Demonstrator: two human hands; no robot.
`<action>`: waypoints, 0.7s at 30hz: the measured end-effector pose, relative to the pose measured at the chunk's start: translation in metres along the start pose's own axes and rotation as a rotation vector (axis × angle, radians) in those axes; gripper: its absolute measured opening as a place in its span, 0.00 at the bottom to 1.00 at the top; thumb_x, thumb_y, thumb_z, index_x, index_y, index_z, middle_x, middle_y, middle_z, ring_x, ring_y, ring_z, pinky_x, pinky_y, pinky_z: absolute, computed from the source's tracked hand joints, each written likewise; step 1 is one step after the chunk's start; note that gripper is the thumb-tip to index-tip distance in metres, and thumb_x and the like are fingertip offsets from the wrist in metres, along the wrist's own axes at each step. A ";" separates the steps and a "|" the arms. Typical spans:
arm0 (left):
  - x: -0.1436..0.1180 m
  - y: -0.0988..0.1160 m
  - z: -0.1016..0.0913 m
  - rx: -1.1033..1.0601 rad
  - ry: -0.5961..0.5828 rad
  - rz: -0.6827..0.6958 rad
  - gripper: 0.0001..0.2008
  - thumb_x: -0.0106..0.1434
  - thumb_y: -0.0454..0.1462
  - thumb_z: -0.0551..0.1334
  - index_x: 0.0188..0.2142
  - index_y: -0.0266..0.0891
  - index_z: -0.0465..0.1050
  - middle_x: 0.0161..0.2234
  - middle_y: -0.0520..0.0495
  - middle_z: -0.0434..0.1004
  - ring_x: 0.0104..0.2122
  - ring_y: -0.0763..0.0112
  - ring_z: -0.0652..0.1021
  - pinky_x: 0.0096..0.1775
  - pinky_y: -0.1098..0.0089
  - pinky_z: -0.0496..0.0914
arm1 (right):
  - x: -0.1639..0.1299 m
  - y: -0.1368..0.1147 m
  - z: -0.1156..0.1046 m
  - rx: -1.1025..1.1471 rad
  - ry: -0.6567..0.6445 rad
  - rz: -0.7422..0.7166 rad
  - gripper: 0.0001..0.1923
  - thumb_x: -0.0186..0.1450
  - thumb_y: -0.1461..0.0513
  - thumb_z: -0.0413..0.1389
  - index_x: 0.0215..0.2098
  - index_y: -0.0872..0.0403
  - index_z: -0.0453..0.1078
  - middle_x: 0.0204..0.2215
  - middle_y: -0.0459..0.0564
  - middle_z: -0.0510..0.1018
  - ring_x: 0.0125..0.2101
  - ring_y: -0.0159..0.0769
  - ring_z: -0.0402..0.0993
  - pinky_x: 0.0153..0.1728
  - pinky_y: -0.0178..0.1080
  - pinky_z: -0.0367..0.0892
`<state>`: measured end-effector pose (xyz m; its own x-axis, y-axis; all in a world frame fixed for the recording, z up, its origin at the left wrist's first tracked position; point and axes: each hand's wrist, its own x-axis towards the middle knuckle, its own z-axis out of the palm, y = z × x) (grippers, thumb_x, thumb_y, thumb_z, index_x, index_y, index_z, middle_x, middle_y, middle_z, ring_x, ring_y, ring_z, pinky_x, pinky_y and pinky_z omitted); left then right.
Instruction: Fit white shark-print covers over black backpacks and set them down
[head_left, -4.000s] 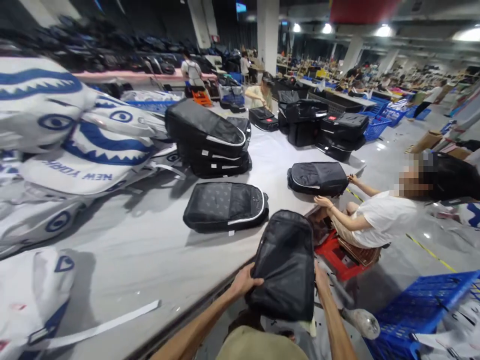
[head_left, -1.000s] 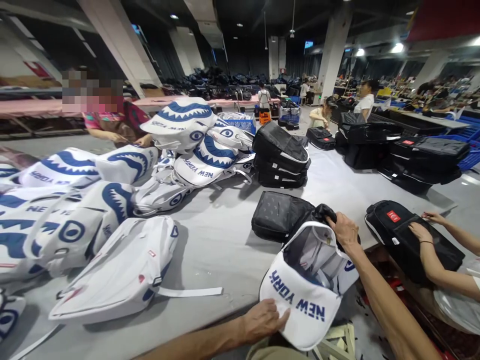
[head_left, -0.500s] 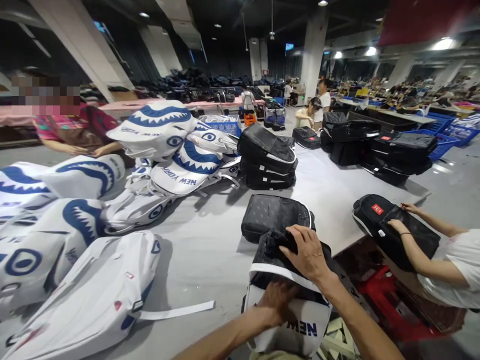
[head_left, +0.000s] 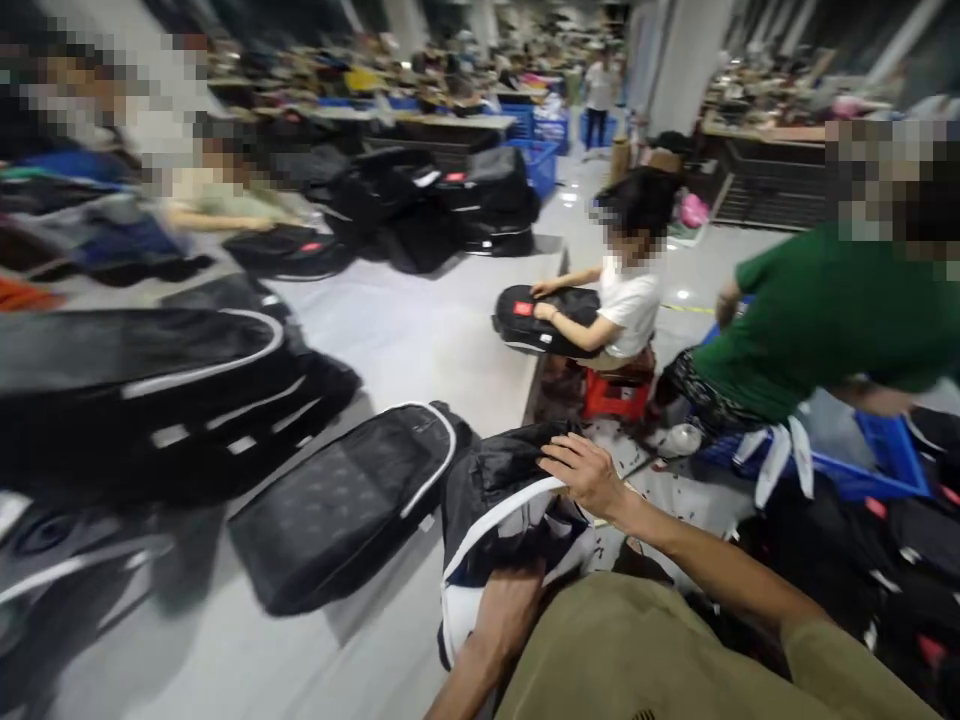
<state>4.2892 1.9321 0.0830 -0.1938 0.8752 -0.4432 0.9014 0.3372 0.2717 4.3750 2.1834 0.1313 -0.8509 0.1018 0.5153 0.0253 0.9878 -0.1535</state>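
Against my body at the table edge is a black and white backpack (head_left: pixel 480 545) with its opening turned up and a white trim along the rim. My left hand (head_left: pixel 514 600) reaches into this opening, so its fingers are hidden. My right hand (head_left: pixel 589 475) grips the bag's black upper edge, with the fingers bent over the fabric. Left of it on the table lies a black backpack (head_left: pixel 337 510) with white piping, apart from both hands.
A stack of black backpacks (head_left: pixel 150 400) stands left on the white table (head_left: pixel 420 340). Across the corner, a seated person (head_left: pixel 634 300) handles another black bag (head_left: pixel 517 320). A person in green (head_left: pixel 832 310) bends over a blue crate (head_left: pixel 885 450) at right. Black bags (head_left: pixel 810 560) lie below.
My view has swung right, bringing the person in green and the crate into sight. The backpack is tilted with its opening wider, and my left hand has gone deeper inside.
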 end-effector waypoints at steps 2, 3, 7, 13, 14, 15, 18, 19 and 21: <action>0.012 0.014 -0.018 0.105 -0.087 0.076 0.21 0.76 0.30 0.56 0.61 0.34 0.82 0.52 0.27 0.88 0.54 0.40 0.87 0.54 0.50 0.78 | -0.027 0.007 -0.018 -0.025 0.022 0.126 0.16 0.81 0.50 0.58 0.55 0.47 0.85 0.53 0.50 0.90 0.55 0.42 0.84 0.61 0.45 0.77; 0.020 0.020 -0.026 0.138 -0.123 0.119 0.22 0.76 0.29 0.55 0.62 0.34 0.81 0.52 0.27 0.88 0.55 0.40 0.87 0.55 0.50 0.78 | -0.041 0.009 -0.027 -0.041 0.036 0.197 0.17 0.82 0.51 0.56 0.53 0.48 0.86 0.51 0.50 0.91 0.51 0.41 0.85 0.56 0.43 0.78; 0.055 0.043 -0.049 0.184 -0.145 0.366 0.23 0.73 0.27 0.59 0.64 0.37 0.80 0.51 0.33 0.90 0.51 0.45 0.88 0.51 0.54 0.81 | -0.095 0.007 -0.068 -0.117 0.097 0.469 0.23 0.85 0.51 0.49 0.51 0.50 0.86 0.45 0.52 0.91 0.43 0.39 0.86 0.44 0.39 0.76; 0.091 0.089 -0.074 -0.162 0.727 0.998 0.20 0.75 0.29 0.65 0.63 0.45 0.79 0.50 0.45 0.91 0.48 0.61 0.88 0.52 0.64 0.80 | -0.145 0.009 -0.125 -0.353 0.277 0.595 0.18 0.84 0.56 0.53 0.49 0.54 0.84 0.38 0.53 0.89 0.38 0.37 0.84 0.39 0.37 0.71; 0.102 0.098 -0.080 -0.209 0.855 1.004 0.22 0.74 0.29 0.67 0.64 0.46 0.78 0.51 0.45 0.90 0.52 0.60 0.87 0.57 0.61 0.79 | -0.149 0.013 -0.133 -0.388 0.287 0.609 0.17 0.84 0.56 0.53 0.48 0.53 0.84 0.37 0.52 0.88 0.37 0.36 0.83 0.38 0.36 0.70; 0.115 0.108 -0.085 -0.241 0.936 0.973 0.25 0.74 0.31 0.70 0.67 0.46 0.76 0.54 0.43 0.89 0.57 0.57 0.85 0.63 0.57 0.77 | -0.152 0.018 -0.139 -0.416 0.289 0.627 0.17 0.84 0.56 0.53 0.47 0.53 0.83 0.35 0.51 0.87 0.36 0.35 0.83 0.37 0.36 0.69; 0.171 0.132 -0.094 -0.291 0.924 0.833 0.36 0.73 0.38 0.70 0.77 0.41 0.65 0.71 0.31 0.75 0.72 0.44 0.74 0.71 0.43 0.71 | -0.160 0.040 -0.149 -0.463 0.283 0.679 0.20 0.85 0.55 0.52 0.43 0.53 0.81 0.31 0.48 0.84 0.33 0.34 0.81 0.35 0.36 0.67; 0.192 0.137 -0.093 -0.308 0.883 0.812 0.36 0.74 0.37 0.67 0.78 0.38 0.64 0.74 0.28 0.70 0.74 0.42 0.71 0.71 0.41 0.71 | -0.162 0.050 -0.149 -0.465 0.273 0.697 0.21 0.85 0.54 0.52 0.41 0.53 0.81 0.29 0.47 0.82 0.32 0.33 0.81 0.33 0.36 0.65; 0.231 0.143 -0.089 -0.349 0.831 0.790 0.32 0.72 0.34 0.61 0.75 0.37 0.68 0.75 0.29 0.69 0.75 0.44 0.71 0.70 0.43 0.73 | -0.166 0.072 -0.145 -0.437 0.238 0.736 0.23 0.85 0.52 0.52 0.37 0.52 0.80 0.26 0.45 0.80 0.29 0.32 0.78 0.30 0.37 0.62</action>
<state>4.3390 2.2137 0.0957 0.0589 0.7957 0.6028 0.7553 -0.4304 0.4943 4.5942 2.2546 0.1568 -0.4091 0.7027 0.5821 0.7625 0.6136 -0.2049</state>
